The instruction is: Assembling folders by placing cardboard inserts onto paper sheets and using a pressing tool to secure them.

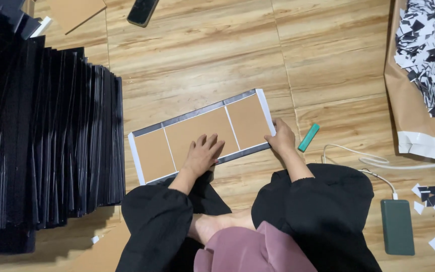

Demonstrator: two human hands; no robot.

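Your left hand (202,153) is pressing flat, fingers spread, on the brown cardboard panel sheet (200,133) lying on the wooden floor (197,55). Your right hand (280,137) is pinching its right near corner. A teal cutter (308,137) is lying just beside it; stacked black sheets (46,136) are standing at left.

Single head view, looking steeply down from close above onto wooden floor (202,60); knees at near edge.

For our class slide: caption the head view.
Left hand flat on brown boards, right hand at their edge, on wood floor.
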